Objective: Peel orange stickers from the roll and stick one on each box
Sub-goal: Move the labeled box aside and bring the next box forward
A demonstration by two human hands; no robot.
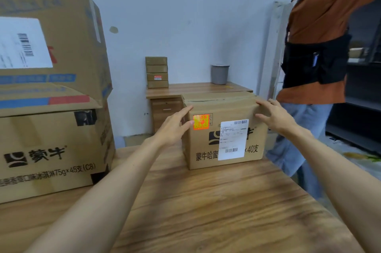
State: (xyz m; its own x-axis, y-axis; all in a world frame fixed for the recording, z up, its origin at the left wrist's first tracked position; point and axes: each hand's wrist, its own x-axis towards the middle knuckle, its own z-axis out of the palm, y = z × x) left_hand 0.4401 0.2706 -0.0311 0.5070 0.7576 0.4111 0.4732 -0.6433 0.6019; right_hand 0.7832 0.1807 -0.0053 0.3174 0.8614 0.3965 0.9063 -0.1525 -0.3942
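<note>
Two bare forearms stretch forward over a wood-grain counter [206,201], streaked brown and smooth. Both hands are spread open against a small cardboard box [222,129] standing at the counter's far edge: the left hand [175,127] flat on its left corner, the right hand [276,118] cupping its upper right corner. The box's flaps are closed, so its contents are hidden. An orange sticker [201,122], square and glossy, sits on the upper left of its front face, touched by the left thumb; beside it is a white shipping label [233,139] covering part of the printed black lettering. At left, two large cardboard boxes [51,88] are stacked, cut off by the frame. Behind, a second wooden desk [198,89] carries a stack of four flat cartons [156,72] and a grey bucket [219,74]. Another person [317,57] stands at right, partly cropped. No sticker roll is visible.
</note>
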